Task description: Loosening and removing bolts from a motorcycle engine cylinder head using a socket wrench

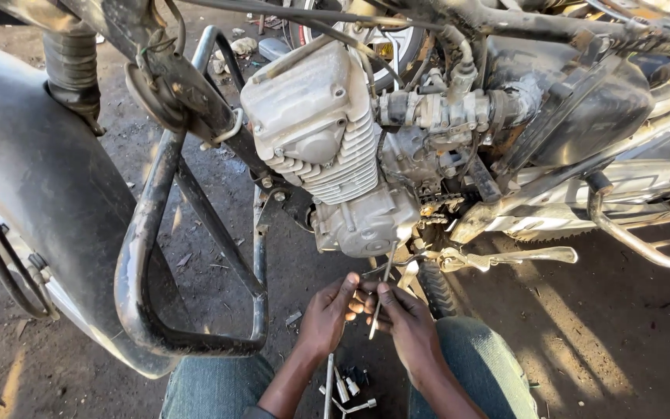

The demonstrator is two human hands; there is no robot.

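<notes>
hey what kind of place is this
Probably an outdoor or open-sided motorcycle repair spot: a stripped motorcycle engine stands over bare dirt ground, and loose metal tools lie by the person's knees.

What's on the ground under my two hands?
Several small metal tools lie on the dirt between the knees, below the left hand and right hand. The wrists cover part of them.

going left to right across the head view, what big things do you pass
front mudguard → black crash bar → engine cylinder with cooling fins → carburettor → kick lever → chrome side rail. Below the engine, left hand then right hand, together on a thin metal rod.
</notes>
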